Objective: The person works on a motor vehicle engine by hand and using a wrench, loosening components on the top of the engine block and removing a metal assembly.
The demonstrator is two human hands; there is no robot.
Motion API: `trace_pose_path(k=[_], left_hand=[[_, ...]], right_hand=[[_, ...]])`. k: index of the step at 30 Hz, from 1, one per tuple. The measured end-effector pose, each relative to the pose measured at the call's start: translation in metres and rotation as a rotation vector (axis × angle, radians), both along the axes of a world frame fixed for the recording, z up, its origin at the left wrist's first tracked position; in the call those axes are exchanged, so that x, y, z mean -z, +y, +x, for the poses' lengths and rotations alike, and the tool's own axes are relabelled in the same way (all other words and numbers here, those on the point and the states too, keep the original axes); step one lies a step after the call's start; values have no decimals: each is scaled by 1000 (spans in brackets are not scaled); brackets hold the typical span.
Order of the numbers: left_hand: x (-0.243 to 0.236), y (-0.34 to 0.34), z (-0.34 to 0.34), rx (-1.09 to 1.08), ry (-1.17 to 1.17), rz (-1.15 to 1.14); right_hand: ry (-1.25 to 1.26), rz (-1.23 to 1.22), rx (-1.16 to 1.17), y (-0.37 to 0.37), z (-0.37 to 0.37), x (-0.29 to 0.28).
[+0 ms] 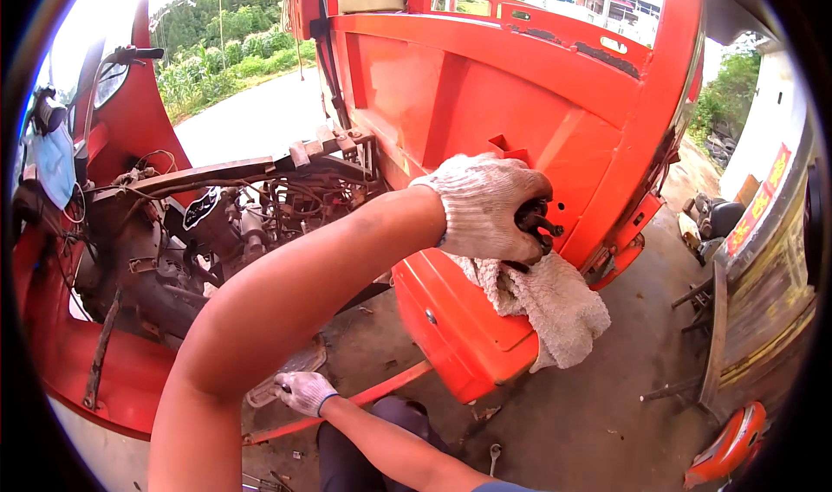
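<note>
My left hand [494,206], in a knitted white glove, is raised over a red box [446,327] with a pale rag [563,310] on it, fingers curled round a dark, greasy metal part [537,223]. Lower down, my gloved right hand [303,395] has its fingers bent at the edge of a metal plate [264,392], with something small and dark at the fingertips that I cannot make out. To the left is the exposed mechanical frame of a red three-wheeled vehicle [156,275], with wires and rods; behind the box stands its red cargo bed panel [494,93].
A red bar [381,388] crosses low beside my knee. A wrench [494,456] lies on the floor [607,405]. A wooden bench [711,345], a red object [728,444] and a wall [763,119] are at the right. A blue mask [54,163] hangs at the left.
</note>
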State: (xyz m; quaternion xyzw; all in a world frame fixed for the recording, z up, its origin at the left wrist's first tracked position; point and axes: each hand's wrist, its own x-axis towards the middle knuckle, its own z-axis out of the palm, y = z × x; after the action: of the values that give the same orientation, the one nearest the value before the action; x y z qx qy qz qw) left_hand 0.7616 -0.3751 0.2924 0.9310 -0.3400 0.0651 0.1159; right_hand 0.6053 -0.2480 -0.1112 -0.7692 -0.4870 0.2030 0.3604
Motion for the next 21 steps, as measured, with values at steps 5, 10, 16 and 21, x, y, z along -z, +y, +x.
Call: trace_pose_path(k=[5, 10, 16, 21], left_hand=[[26, -7, 12, 72, 222, -31], [24, 12, 26, 209, 340, -164], [27, 81, -18, 34, -319, -382], [71, 83, -36, 263, -336, -271]], right_hand=[[-14, -17, -51, -2, -5, -1], [-17, -10, -105, 6, -8, -15], [-36, 65, -148, 21, -6, -10], [-177, 121, -221, 61, -7, 22]])
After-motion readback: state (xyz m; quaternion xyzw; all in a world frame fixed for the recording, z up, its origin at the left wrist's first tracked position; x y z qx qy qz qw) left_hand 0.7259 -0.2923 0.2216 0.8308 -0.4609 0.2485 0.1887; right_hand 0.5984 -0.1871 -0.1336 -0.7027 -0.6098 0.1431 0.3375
